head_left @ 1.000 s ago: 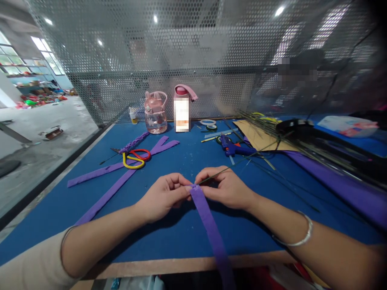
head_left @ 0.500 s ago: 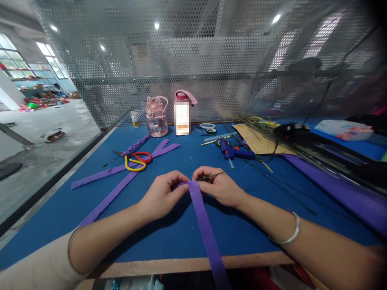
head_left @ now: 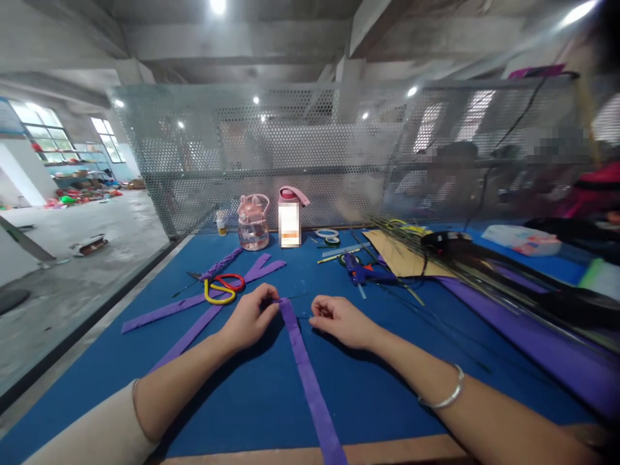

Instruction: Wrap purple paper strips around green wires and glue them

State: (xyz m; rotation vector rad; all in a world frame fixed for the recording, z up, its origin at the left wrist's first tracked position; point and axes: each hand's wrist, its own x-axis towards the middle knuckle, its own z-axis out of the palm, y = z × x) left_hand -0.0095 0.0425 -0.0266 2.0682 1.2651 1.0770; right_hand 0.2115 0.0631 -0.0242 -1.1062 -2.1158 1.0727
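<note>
My left hand [head_left: 252, 316] is closed in a pinch on the top end of a long purple fabric strip [head_left: 304, 368]. The strip hangs down over the table's front edge. A thin dark wire [head_left: 296, 296] sticks out to the right from the pinched end. My right hand [head_left: 341, 321] is a short way to the right, apart from the strip, its fingers curled with a gap between thumb and forefinger; nothing shows in it. Left of my left hand, red-and-yellow-handled scissors [head_left: 220, 296] lie across more purple strips [head_left: 194, 329], beside a ruffled purple stem [head_left: 220, 266].
A blue glue gun [head_left: 365, 271] lies at the right, near tape rolls [head_left: 327, 234] and a pencil [head_left: 334, 256]. Two pink bottles, one a clear jug [head_left: 253, 226], stand at the back before a perforated metal screen [head_left: 290, 148]. Dark stems [head_left: 484, 284] and purple fabric [head_left: 513, 329] cover the right side.
My right hand has let go of the wire by the strip's end and moved apart to the right. My left hand keeps its pinch. The camera has tilted up.
</note>
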